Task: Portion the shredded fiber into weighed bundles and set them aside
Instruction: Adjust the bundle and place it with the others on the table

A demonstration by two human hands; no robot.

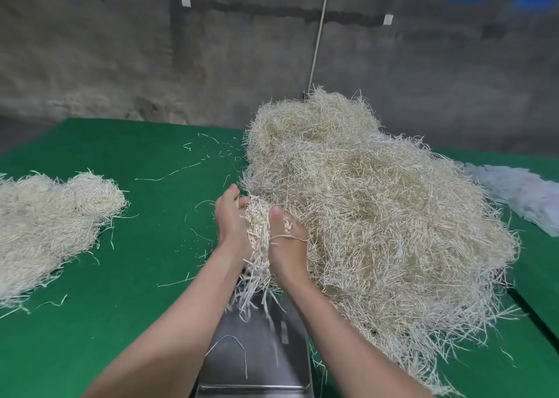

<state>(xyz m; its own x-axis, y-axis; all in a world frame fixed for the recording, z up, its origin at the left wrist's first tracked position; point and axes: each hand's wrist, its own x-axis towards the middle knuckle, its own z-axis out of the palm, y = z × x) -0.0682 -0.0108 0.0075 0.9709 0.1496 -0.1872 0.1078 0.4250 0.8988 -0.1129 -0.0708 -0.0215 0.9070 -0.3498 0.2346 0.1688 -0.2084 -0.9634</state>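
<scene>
- Left hand (pixel 231 225) and right hand (pixel 289 241) clasp 1 fibre clump (pixel 257 234), fingers curled round it, above the scale pan (pixel 257 355), touching the main pile (pixel 378 204).
- Best practice: pull trailing strands clear of the pile before weighing.
- Set-aside bundles (pixel 45 225) lie left.

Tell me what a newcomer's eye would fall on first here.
The huge pale heap of shredded fiber fills the right of the green table. At its near left edge the left hand and right hand grip a clump between them above a steel tray. A smaller pile lies at far left.
</scene>
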